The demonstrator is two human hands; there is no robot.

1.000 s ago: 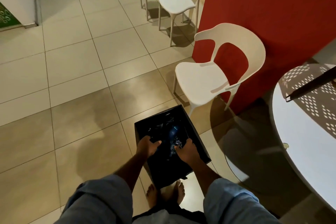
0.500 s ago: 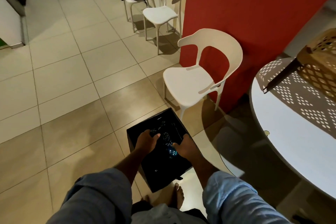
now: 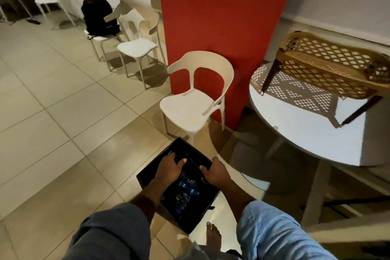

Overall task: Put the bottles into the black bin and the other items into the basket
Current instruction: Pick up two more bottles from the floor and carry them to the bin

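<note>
Dim warm light, perhaps motion-blurred edges.

Beige tiled floor (image 3: 52, 112), red pillar (image 3: 221, 17), white chairs (image 3: 190, 110) (one bearing a black backpack (image 3: 97, 17)), round white table (image 3: 306, 133).

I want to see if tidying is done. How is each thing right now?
black bin: open-topped, shiny plastic inside, gripped at its rim.
left hand: grips the bin's left rim.
right hand: grips the bin's right rim.
basket: upright on the table.
nearest white chair: upright.
backpack: sitting on a far chair.
</note>
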